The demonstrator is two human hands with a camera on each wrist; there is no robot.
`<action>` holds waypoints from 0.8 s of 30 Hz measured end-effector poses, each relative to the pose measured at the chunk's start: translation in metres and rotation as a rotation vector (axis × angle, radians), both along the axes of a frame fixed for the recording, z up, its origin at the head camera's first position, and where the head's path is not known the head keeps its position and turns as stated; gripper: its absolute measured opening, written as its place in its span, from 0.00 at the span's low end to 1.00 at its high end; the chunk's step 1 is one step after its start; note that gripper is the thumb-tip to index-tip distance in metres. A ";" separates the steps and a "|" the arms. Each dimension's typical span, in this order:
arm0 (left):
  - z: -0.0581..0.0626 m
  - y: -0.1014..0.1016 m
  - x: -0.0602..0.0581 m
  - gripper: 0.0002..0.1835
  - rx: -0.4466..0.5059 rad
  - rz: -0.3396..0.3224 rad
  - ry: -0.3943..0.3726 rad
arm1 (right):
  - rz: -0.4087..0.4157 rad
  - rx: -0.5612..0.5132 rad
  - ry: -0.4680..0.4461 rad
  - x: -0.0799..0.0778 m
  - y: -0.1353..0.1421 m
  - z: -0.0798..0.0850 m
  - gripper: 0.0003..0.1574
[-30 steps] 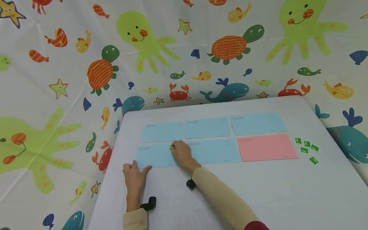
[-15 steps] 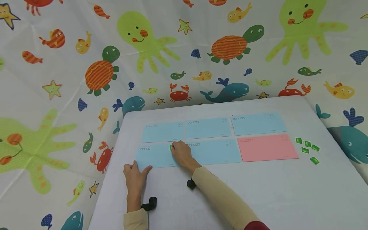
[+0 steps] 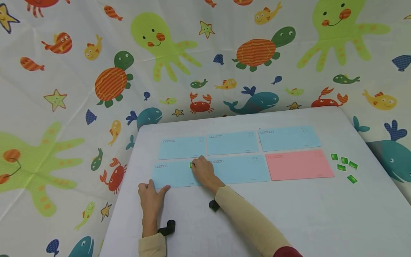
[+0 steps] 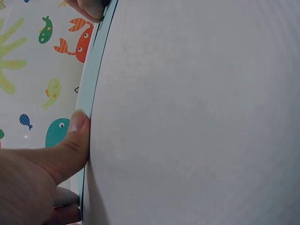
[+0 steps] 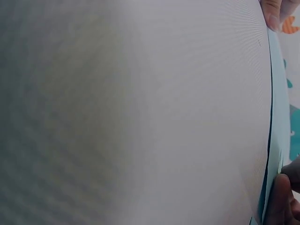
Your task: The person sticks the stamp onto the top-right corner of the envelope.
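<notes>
Left hand [image 3: 151, 200]: fingers spread apart, steadying blue envelope [image 3: 173, 174] | Right hand [image 3: 203, 172]: fingers pinch green sticker [image 3: 191, 165] | Risk: crooked sticker, should envelope slip

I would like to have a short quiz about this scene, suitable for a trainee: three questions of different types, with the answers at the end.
1. How many green pieces lie loose to the right of the pink envelope?

2. True or false: the left hand touches the front left blue envelope.

3. In the head view, which corner of that blue envelope is nearest to the green piece at the fingers of the right hand?
A. near left
B. far right
C. far left

Key: 1. Five. 2. True. 3. B.
</notes>
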State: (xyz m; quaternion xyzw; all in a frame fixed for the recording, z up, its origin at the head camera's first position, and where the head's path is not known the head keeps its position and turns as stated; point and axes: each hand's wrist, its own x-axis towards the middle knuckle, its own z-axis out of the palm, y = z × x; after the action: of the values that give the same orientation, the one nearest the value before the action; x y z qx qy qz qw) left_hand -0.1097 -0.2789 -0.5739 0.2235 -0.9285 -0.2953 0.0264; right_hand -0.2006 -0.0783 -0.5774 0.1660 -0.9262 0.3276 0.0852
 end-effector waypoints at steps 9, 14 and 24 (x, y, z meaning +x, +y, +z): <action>0.001 0.000 0.001 0.49 -0.004 -0.001 0.003 | 0.003 0.010 -0.105 -0.001 0.000 0.000 0.10; 0.001 0.000 0.001 0.49 -0.002 -0.001 0.008 | 0.014 0.008 -0.134 -0.001 0.001 -0.001 0.10; 0.000 -0.001 0.001 0.49 0.008 0.001 0.010 | 0.029 -0.009 -0.148 -0.002 0.004 -0.003 0.11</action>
State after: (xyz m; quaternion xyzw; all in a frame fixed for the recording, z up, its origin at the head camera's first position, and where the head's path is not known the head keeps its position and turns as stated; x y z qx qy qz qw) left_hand -0.1091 -0.2802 -0.5744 0.2227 -0.9271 -0.3001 0.0302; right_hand -0.2023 -0.0745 -0.5802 0.1546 -0.9260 0.3441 0.0125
